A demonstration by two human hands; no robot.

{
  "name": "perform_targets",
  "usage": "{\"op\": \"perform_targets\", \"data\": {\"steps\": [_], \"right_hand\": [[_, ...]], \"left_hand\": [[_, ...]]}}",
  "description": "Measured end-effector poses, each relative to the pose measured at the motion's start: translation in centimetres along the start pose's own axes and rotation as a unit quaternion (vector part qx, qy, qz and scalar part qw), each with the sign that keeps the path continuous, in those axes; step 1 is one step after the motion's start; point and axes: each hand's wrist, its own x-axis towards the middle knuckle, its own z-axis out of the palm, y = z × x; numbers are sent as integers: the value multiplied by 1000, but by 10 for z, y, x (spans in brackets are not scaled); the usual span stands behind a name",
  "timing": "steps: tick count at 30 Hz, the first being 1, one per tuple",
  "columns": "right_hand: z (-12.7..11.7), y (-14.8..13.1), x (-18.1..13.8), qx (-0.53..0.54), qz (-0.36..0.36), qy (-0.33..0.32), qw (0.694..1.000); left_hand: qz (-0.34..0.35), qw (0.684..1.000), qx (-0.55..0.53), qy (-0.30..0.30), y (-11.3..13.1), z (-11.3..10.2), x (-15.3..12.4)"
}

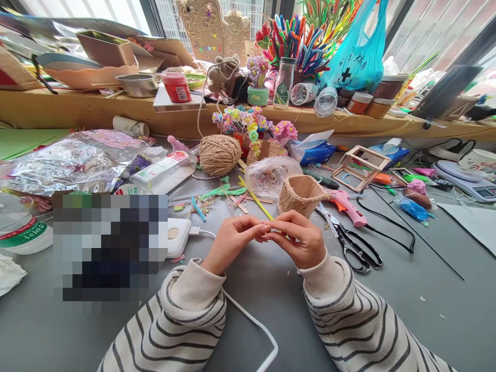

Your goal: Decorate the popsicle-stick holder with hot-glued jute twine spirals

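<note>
From the head view, the two hands are seen brought together, low over the grey table (287, 325), and fine fingertip work is under way! By the left hand (232, 240), thumb and forefinger are pressed together in a close pinch; by the right hand (304, 240), the same is done, tip meeting tip in the middle. What is pinched there cannot be told, so small is it and so well covered by the fingers. A yellow stick (257, 200) is seen slanting down to just behind the fingertips, but whether it is gripped or simply left lying there cannot be made out.

For a piece this small, a light, even pinch is probably best: if it is squeezed too hard, it could be bent or flicked away. With the wrists held low, more steadiness should be gained.

Just behind the right hand, the twine-wrapped cup (296, 204) is partly hidden by the knuckles; it could easily be nudged. Beside it the pink glue gun (351, 206) is laid, with the scissors (356, 248) nearer, so elbow swings are best kept small. The white cable (253, 318) is passed behind the left wrist, where a snag should be avoided.
</note>
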Motion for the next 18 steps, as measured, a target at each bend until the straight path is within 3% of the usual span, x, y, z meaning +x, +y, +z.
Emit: {"op": "perform_targets", "data": {"steps": [18], "right_hand": [[-1,1,-4,-32,-23,32,999]], "left_hand": [[-35,998,-33,-38,3,-6,-1]]}}
